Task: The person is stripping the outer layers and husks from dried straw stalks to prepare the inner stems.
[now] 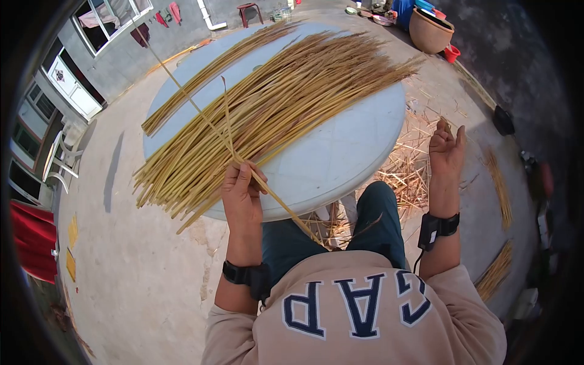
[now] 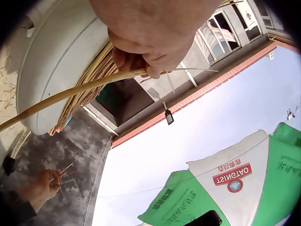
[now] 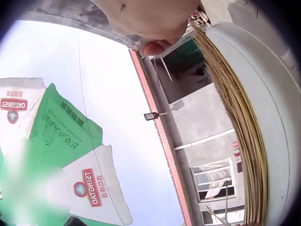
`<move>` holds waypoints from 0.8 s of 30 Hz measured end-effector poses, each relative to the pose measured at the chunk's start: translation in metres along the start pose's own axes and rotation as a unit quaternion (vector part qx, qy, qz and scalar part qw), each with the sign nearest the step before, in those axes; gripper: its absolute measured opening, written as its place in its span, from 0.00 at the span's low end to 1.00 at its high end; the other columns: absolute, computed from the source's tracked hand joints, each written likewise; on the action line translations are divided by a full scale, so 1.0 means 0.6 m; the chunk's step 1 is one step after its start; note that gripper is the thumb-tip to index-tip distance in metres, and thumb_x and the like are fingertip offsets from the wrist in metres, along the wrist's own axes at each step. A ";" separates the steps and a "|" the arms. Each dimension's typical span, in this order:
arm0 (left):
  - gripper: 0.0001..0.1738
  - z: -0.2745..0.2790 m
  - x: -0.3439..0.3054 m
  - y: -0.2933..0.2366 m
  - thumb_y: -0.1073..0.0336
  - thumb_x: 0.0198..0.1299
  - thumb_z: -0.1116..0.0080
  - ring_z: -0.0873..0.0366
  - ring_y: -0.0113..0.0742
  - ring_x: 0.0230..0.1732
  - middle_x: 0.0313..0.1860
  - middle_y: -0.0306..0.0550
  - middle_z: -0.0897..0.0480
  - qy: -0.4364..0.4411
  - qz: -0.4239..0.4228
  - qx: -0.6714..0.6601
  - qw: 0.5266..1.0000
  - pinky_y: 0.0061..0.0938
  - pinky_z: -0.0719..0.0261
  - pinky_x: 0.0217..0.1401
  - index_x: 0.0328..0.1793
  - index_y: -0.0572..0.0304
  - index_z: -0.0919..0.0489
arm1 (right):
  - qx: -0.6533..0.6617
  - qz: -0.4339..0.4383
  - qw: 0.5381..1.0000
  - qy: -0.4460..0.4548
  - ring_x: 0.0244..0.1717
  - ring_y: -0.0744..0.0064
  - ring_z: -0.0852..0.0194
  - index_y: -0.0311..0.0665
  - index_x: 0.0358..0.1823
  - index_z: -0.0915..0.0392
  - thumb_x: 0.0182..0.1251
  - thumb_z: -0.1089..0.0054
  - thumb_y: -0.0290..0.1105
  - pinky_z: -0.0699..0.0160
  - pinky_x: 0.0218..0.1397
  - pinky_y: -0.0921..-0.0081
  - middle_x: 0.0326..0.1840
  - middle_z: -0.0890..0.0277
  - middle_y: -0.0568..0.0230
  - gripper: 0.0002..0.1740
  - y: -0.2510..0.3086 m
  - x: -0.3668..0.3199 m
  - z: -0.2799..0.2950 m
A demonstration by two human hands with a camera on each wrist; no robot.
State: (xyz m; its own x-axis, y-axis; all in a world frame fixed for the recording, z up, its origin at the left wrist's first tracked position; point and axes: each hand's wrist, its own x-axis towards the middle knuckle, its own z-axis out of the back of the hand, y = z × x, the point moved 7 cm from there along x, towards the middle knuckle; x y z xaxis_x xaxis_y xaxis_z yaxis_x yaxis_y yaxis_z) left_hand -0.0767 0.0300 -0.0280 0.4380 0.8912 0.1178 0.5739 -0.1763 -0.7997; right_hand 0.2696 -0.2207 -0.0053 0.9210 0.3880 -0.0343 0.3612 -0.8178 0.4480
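Note:
In the head view the left hand (image 1: 243,191) pinches a long pale stalk (image 1: 280,201) that slants from the lap up past the table's left part; a thin strip rises beside it. The left wrist view shows that hand (image 2: 146,42) with the stalk (image 2: 61,96) between thumb and fingers. Raised at the right, beyond the table edge, the right hand (image 1: 447,149) has curled fingers pinching a small thin piece (image 1: 448,123); its wrist view shows thin strips (image 3: 165,68) hanging at the fingertips. A large bundle of stalks (image 1: 261,115) lies on the table.
The round pale-blue table (image 1: 359,146) stands in front, with a narrower bundle (image 1: 207,76) on its far left. Scraps (image 1: 413,164) litter the ground right of it. Small bundles (image 1: 499,191) lie farther right, and a clay pot (image 1: 429,30) stands at the back.

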 end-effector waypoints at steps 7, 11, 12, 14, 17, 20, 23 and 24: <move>0.10 -0.080 -0.030 0.050 0.62 0.61 0.46 0.28 0.26 0.22 0.23 0.44 0.23 0.085 0.070 0.018 0.994 0.18 0.31 0.22 0.32 0.61 0.25 | -0.413 -0.251 0.823 0.299 0.17 0.86 0.34 0.33 0.35 0.23 0.63 0.43 0.34 0.37 0.19 0.88 0.24 0.26 0.68 0.10 -0.230 -0.199 -0.091; 0.09 -0.097 -0.040 0.058 0.63 0.61 0.46 0.28 0.25 0.23 0.23 0.43 0.23 0.101 0.090 0.027 0.990 0.17 0.32 0.25 0.33 0.61 0.25 | -0.477 -0.263 0.738 0.397 0.18 0.86 0.35 0.33 0.34 0.24 0.60 0.41 0.32 0.38 0.19 0.87 0.22 0.29 0.70 0.08 -0.300 -0.262 -0.105; 0.10 -0.094 -0.039 0.057 0.63 0.61 0.46 0.30 0.24 0.22 0.23 0.43 0.23 0.092 0.086 0.030 0.992 0.17 0.33 0.25 0.32 0.62 0.25 | -0.475 -0.264 0.741 0.395 0.18 0.86 0.35 0.33 0.34 0.24 0.60 0.41 0.32 0.38 0.19 0.87 0.22 0.29 0.70 0.08 -0.305 -0.262 -0.103; 0.10 -0.089 -0.037 0.051 0.64 0.61 0.46 0.31 0.24 0.22 0.22 0.42 0.24 0.082 0.063 0.062 0.993 0.17 0.34 0.26 0.31 0.63 0.25 | -0.483 -0.266 0.739 0.386 0.18 0.86 0.34 0.33 0.32 0.25 0.59 0.40 0.31 0.38 0.19 0.87 0.20 0.30 0.71 0.08 -0.311 -0.257 -0.099; 0.10 -0.079 -0.037 0.045 0.65 0.62 0.47 0.34 0.23 0.22 0.21 0.40 0.25 0.077 0.029 0.107 0.991 0.17 0.36 0.26 0.30 0.63 0.25 | -0.475 -0.302 0.744 0.360 0.16 0.86 0.36 0.33 0.31 0.25 0.59 0.40 0.31 0.39 0.18 0.87 0.20 0.29 0.70 0.08 -0.303 -0.256 -0.099; 0.10 -0.074 -0.035 0.043 0.65 0.62 0.48 0.35 0.22 0.22 0.21 0.38 0.27 0.088 0.003 0.137 0.987 0.17 0.37 0.27 0.29 0.62 0.26 | -0.465 -0.306 0.761 0.333 0.15 0.86 0.37 0.34 0.30 0.25 0.60 0.40 0.32 0.40 0.17 0.88 0.20 0.28 0.69 0.08 -0.299 -0.251 -0.097; 0.11 -0.072 -0.037 0.035 0.66 0.63 0.49 0.36 0.22 0.23 0.22 0.38 0.28 0.086 -0.022 0.160 0.983 0.16 0.38 0.27 0.28 0.62 0.27 | -0.461 -0.266 0.779 0.333 0.14 0.87 0.39 0.35 0.31 0.25 0.61 0.42 0.33 0.41 0.17 0.89 0.23 0.25 0.67 0.08 -0.296 -0.242 -0.097; 0.11 -0.071 -0.038 0.031 0.66 0.63 0.49 0.36 0.22 0.23 0.22 0.38 0.28 0.080 -0.030 0.169 0.982 0.17 0.37 0.27 0.28 0.61 0.27 | -0.461 -0.265 0.780 0.330 0.14 0.87 0.39 0.35 0.31 0.25 0.61 0.42 0.33 0.41 0.17 0.89 0.23 0.25 0.67 0.08 -0.297 -0.240 -0.095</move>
State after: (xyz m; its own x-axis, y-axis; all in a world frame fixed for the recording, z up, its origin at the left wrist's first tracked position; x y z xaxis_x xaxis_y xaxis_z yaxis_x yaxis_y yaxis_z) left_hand -0.0466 -0.0112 -0.0206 0.5294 0.8137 0.2401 0.3511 0.0475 -0.9351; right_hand 0.0643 -0.1068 -0.0290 0.2925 0.9509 -0.1014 0.1280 0.0662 0.9896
